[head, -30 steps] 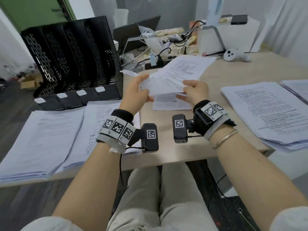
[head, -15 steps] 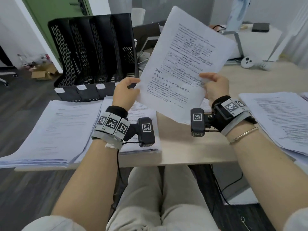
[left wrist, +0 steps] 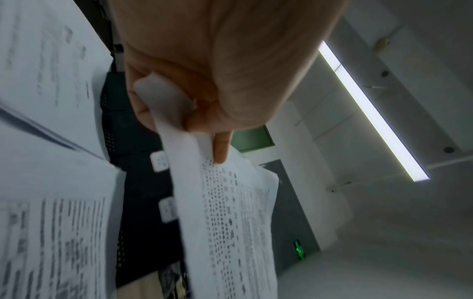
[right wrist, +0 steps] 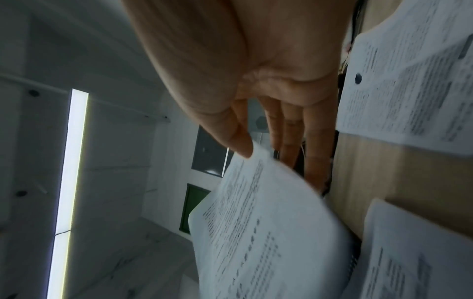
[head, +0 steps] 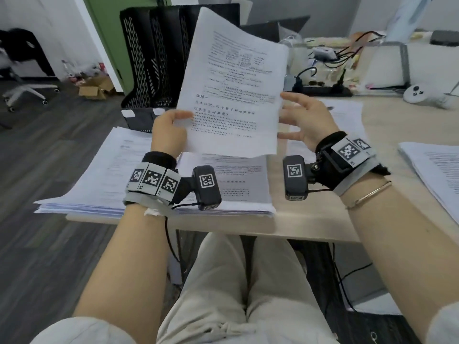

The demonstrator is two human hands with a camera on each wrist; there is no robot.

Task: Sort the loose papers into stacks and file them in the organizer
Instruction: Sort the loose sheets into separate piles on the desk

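Note:
A printed sheet point(head: 233, 85) stands upright in front of me above the desk. My left hand point(head: 171, 127) pinches its lower left edge between thumb and fingers; the left wrist view shows the sheet point(left wrist: 230, 212) gripped in the curled fingers point(left wrist: 220, 145). My right hand point(head: 303, 117) is beside the sheet's right edge with fingers spread and straight, thumb tip near the paper point(right wrist: 256, 222). The black mesh organizer point(head: 159, 58) stands behind the sheet at the back left. Two paper stacks point(head: 104, 175) lie side by side below my left hand.
Another paper stack point(head: 432, 175) lies at the right edge of the wooden desk point(head: 310, 219). A single sheet point(head: 347, 112) lies behind my right hand. Cables, a power strip point(head: 323, 89) and a white controller point(head: 419, 94) crowd the back.
The sheet was lifted from flat over the desk to upright and moved left. My right hand has let go of its edge and opened; the left hand keeps its hold.

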